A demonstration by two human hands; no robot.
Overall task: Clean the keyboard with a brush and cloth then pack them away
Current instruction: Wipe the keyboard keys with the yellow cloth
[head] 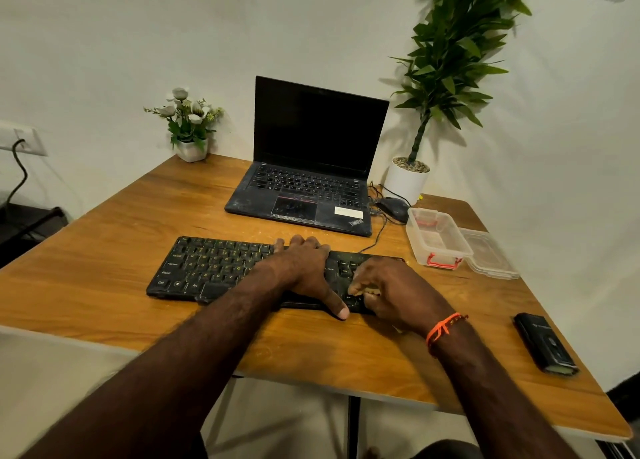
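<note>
Head view: my left hand [304, 268] presses flat on the keyboard [214, 268] at bench [104, 302] centre; my right hand [391, 294] pinches something small, unidentifiable; cleaning step, I judge; next: steady strokes

1. One view only — a wide-angle camera on the person's head, looking forward and down onto the table [104, 285].
2. It sits close: both forearms enter from 6 o'clock, and the keyboard [214, 268] lies near centre.
3. Toward 12 o'clock stands the laptop [311, 167] — the walls curve at the edges.
</note>
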